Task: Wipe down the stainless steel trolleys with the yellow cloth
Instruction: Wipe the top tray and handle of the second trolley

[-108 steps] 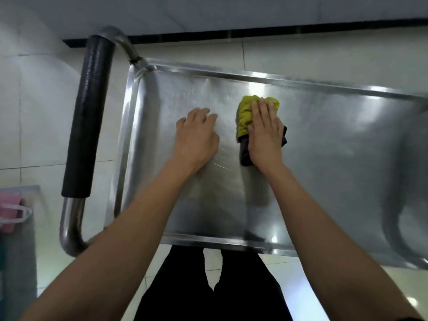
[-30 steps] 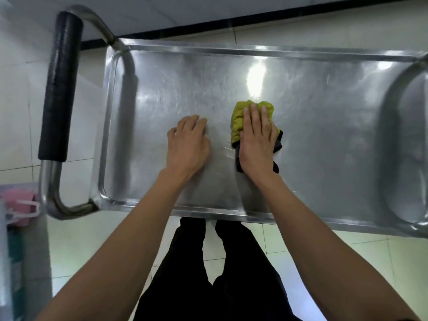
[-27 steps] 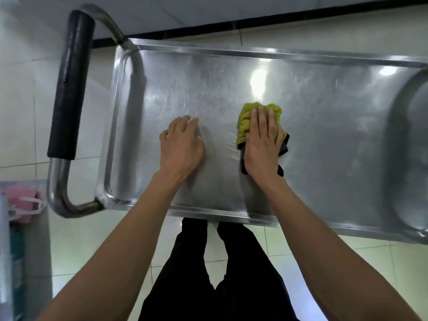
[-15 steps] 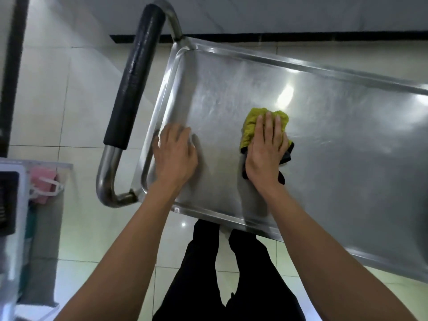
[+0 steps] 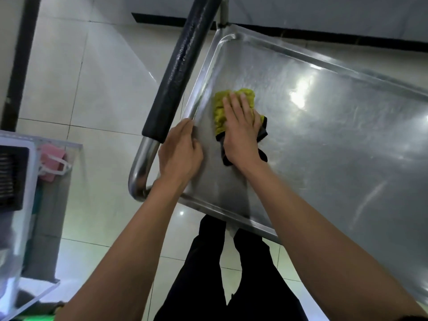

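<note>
Right hand: we are seeing the right hand [image 5: 240,133] lying flat, fingers straight and close together, and pressing down on the yellow cloth [image 5: 228,107].
Yellow cloth: it is bunching under the right palm and sticking out past the fingertips and to the thumb side; a dark backing or second layer is showing at the wrist end of the hand, and we cannot tell whether that is part of the same cloth.
Left hand: the left hand [image 5: 179,154] is resting just beside the right one, to its left, at the end rim of the tray; the fingers are curling over that rim, so it is holding the edge.
Hands together or apart: they are sitting side by side, close but not touching, with a narrow strip of bare steel showing between them.
Trolley: the stainless steel trolley [image 5: 335,126] top is spreading away from the right hand toward the far right, shiny and reflecting a ceiling light just beyond the cloth.
Handle: the black padded handle [image 5: 178,68] is running up and away from the left hand's knuckles, and its bare steel tube is bending round below the left wrist.
Below the arms: dark trousers [image 5: 229,274] are showing between the forearms over a pale tiled floor [image 5: 92,84].
Far left of the left arm: a clear bin [image 5: 34,181] holding something pink is standing well apart from both hands.
</note>
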Tool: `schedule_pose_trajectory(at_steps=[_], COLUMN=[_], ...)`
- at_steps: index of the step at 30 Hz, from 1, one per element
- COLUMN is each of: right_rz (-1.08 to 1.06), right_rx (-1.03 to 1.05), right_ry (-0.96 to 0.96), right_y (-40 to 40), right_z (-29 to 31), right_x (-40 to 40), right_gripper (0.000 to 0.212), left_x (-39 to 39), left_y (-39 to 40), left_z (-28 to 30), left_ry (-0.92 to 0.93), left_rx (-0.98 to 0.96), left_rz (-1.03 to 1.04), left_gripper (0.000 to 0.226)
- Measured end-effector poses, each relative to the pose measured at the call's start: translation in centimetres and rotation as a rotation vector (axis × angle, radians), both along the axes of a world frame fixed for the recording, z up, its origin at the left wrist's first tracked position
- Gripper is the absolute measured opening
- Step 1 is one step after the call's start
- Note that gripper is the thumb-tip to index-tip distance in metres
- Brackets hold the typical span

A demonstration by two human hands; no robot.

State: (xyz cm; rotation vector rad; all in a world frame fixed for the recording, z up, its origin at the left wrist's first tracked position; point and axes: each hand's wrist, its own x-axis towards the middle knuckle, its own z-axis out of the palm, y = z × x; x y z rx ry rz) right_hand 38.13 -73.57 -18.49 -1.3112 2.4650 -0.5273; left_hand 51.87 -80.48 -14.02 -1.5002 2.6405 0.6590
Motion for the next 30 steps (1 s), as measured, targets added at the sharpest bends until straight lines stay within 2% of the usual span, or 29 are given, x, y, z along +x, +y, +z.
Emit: schedule_pose_trajectory(at_steps=[3, 11, 15, 19, 26, 30], right_rz=[0.11, 0.207, 0.115, 0.033, -0.146, -0.258], right_rx=[-0.004, -0.057, -0.037, -0.007, 0.033, 0.076], right_ry=[-0.039, 0.009, 0.008, 0.036, 0.03, 0.013], right_y=[-2.6, -1.5, 2.2, 7.8, 19.8, 26.2], right_z=[0.2, 0.1, 0.1, 0.1, 0.3, 0.4], right_x=[0.8, 0.2, -0.1, -1.3, -5.0, -6.5], right_gripper=[0.081, 0.071, 0.063, 0.059, 0.059, 0.06], left_x=[0.3, 0.3, -0.2, -1.9, -7.5, -9.9], left_y=[-0.1, 0.4, 1.6, 4.1, 12.8, 18.0], left_z=[-0.1, -0.2, -0.1, 0.3, 0.6, 0.8], left_ry=[0.04, 0.054, -0.038, -0.054, -0.041, -0.035], left_rx=[0.005, -0.009, -0.028, -0.061, -0.036, 0.008], left_rz=[0.007, -0.025, -0.136, -0.26, -0.505, -0.557], left_gripper=[0.047, 0.049, 0.049, 0.042, 0.042, 0.042])
